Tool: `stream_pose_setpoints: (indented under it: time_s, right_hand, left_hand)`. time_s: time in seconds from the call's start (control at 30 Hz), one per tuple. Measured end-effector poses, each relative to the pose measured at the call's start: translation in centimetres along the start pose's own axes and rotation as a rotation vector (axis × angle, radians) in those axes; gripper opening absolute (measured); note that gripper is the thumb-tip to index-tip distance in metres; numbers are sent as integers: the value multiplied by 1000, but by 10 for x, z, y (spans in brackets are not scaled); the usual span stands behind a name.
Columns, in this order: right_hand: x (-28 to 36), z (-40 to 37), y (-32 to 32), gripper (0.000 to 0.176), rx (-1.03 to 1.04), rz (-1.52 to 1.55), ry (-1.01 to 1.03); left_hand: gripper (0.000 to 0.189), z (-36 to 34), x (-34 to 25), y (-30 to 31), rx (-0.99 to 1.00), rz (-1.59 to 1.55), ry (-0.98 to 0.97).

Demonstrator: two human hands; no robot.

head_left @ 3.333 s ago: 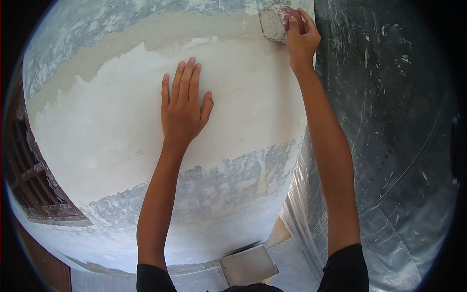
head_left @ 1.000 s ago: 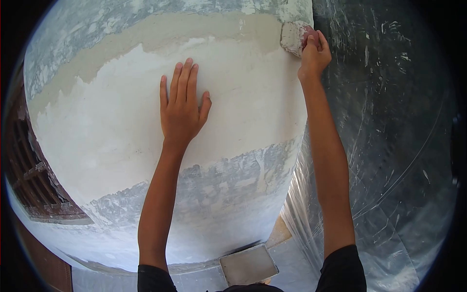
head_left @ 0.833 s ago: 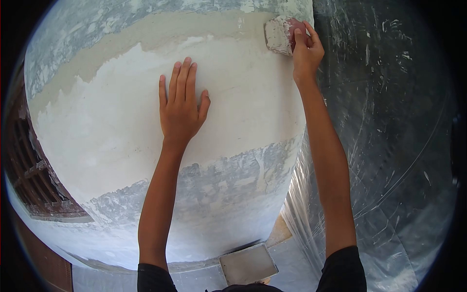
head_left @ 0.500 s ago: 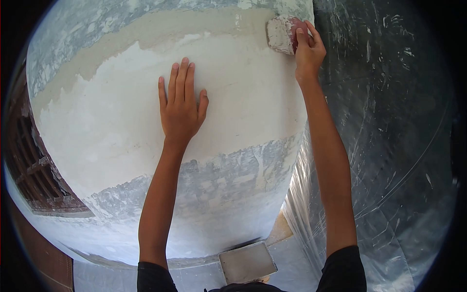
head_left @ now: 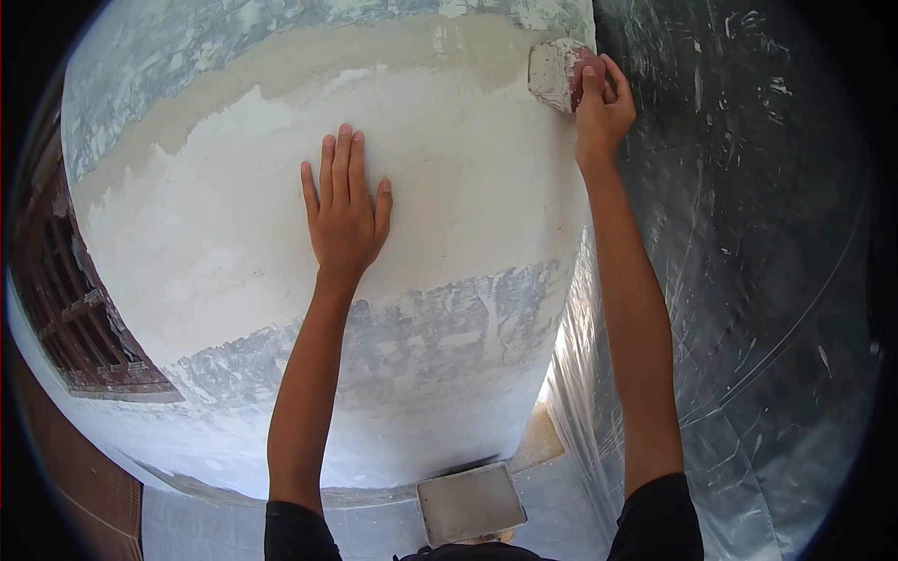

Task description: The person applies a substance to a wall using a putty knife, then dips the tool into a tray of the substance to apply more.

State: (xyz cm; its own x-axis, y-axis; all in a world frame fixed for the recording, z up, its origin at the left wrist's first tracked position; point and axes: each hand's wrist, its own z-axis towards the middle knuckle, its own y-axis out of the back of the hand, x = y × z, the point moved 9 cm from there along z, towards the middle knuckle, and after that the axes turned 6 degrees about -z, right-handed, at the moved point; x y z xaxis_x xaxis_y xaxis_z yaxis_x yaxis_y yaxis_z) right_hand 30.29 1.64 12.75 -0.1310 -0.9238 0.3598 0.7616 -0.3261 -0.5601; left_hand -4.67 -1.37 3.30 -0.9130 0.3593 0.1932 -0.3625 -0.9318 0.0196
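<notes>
My left hand point(head_left: 346, 210) lies flat on the pale, plastered wall point(head_left: 449, 206), its fingers stretched upward and holding nothing. At the upper right, my right hand point(head_left: 605, 112) is closed on a reddish scraper point(head_left: 561, 77) whose flat face is coated with whitish plaster. The scraper is against the wall near its right edge. Above my left hand runs a beige-grey band of plaster point(head_left: 318, 42), and below it the wall is patchy blue-grey.
A shallow grey tray point(head_left: 472, 505) rests at the wall's foot. Dark plastic sheeting point(head_left: 748, 280) with white splatters hangs on the right. A brown barred window opening point(head_left: 79, 309) is at the left.
The scraper and my right hand have shifted slightly right and down in the view. My left hand sits a little lower, still flat on the wall.
</notes>
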Motion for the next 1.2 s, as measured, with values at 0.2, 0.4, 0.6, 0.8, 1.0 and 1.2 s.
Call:
stream_pose_setpoints:
  time_s: [0.2, 0.4, 0.6, 0.8, 1.0, 1.2]
  right_hand:
    - [12, -18, -17, 39, 270, -124, 150]
    - [-2, 2, 6, 37, 203, -32, 126]
    - [12, -4, 1, 37, 203, -16, 96]
    - [1, 8, -5, 35, 207, -125, 114]
    - [18, 10, -17, 34, 115, 8, 83]
    - [19, 24, -34, 35, 102, -132, 148]
  left_hand:
    - [64, -2, -2, -2, 8, 13, 15]
    - [64, -3, -2, -2, 12, 20, 26]
    - [64, -3, -1, -3, 10, 25, 38]
    - [62, -4, 0, -3, 9, 7, 44]
    - [62, -4, 0, 0, -3, -14, 51]
    - [62, -5, 2, 2, -12, -41, 40]
